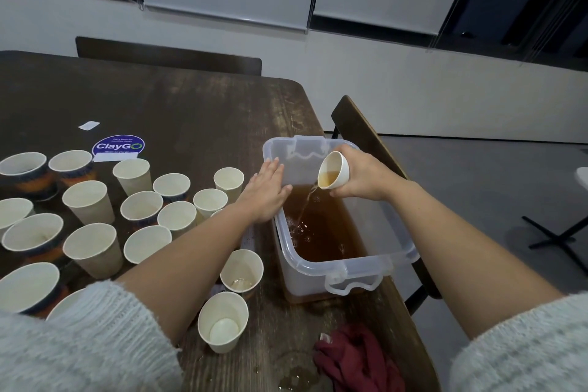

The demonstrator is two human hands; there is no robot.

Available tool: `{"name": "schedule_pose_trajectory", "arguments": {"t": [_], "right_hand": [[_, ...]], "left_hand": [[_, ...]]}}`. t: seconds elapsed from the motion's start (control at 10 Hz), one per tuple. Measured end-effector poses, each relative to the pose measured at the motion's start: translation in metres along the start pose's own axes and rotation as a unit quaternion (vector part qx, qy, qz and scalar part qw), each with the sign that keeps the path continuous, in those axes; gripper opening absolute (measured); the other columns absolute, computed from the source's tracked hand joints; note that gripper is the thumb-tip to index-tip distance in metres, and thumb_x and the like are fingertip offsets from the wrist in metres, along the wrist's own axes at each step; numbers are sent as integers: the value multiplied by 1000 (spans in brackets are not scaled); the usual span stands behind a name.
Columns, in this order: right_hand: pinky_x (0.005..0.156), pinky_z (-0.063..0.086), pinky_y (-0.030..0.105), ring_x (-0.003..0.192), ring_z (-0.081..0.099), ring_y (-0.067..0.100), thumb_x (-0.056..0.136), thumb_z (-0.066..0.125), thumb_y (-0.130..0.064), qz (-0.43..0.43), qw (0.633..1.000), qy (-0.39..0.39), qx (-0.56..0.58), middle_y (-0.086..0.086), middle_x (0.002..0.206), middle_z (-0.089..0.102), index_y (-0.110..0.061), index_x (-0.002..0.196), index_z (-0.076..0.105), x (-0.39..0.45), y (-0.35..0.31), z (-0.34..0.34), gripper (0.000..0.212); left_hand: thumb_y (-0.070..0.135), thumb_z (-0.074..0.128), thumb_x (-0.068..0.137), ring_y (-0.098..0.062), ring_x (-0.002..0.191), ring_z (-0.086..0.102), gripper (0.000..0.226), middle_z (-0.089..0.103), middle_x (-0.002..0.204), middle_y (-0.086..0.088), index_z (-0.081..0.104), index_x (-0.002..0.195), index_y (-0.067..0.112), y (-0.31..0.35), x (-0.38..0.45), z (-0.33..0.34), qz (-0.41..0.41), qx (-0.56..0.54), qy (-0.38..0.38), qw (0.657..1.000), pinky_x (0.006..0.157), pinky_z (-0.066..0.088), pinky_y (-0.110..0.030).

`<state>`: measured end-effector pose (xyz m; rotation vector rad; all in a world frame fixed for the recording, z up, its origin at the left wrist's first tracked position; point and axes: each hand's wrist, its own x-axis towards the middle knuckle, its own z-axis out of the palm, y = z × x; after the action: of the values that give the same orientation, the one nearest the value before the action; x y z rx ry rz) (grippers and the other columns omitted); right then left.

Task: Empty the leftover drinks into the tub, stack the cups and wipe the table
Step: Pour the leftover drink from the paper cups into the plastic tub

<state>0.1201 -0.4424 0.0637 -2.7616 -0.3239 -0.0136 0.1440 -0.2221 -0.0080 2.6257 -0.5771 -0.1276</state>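
A clear plastic tub (366, 267) half full of brown liquid stands at the table's right edge. My right hand (366, 175) grips a white paper cup (334, 170) tilted over the tub, and a thin brown stream runs from it into the liquid. My left hand (267, 192) lies flat with straight fingers on the tub's left rim. Several paper cups (140, 210) stand upright on the table to the left. Two more cups (241, 270) (222, 321) stand near the tub's front left corner. A dark red cloth (356, 360) lies crumpled at the near edge.
The dark wooden table (191, 105) carries a round blue sticker (118, 146) and a small white label (89, 125). Wet patches show near the cloth. A chair back (359, 130) stands right of the tub, another chair (168, 54) beyond the table's far edge.
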Motion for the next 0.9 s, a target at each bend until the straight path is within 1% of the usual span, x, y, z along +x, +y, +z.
{"name": "schedule_pose_trajectory", "arguments": {"t": [0.1, 0.3, 0.9], "right_hand": [[89, 52, 48, 105, 54, 17, 64, 86, -34, 2, 1000, -1, -8, -8, 116, 53, -28, 128, 43, 2, 0, 0, 78], [90, 53, 47, 108, 53, 17, 63, 86, -35, -3, 1000, 4, -20, -9, 119, 51, -29, 131, 41, 2, 1, -2, 81], [90, 51, 50, 108, 52, 16, 62, 86, -38, -13, 999, 9, -38, -12, 117, 52, -31, 126, 43, 4, -1, -4, 77]], "left_hand": [[34, 27, 105, -20, 149, -10, 59, -5, 162, -7, 4, 154, 9, 0, 0, 0, 0, 1, 1, 1000, 121, 4, -41], [34, 27, 105, -19, 148, -10, 59, -5, 162, -7, 5, 154, 9, 0, -1, 0, 2, 0, 0, 1000, 121, 4, -41], [34, 25, 105, -20, 149, -10, 58, -5, 162, -7, 4, 154, 9, 1, -1, 0, -1, 7, -1, 1000, 121, 3, -40]]}}
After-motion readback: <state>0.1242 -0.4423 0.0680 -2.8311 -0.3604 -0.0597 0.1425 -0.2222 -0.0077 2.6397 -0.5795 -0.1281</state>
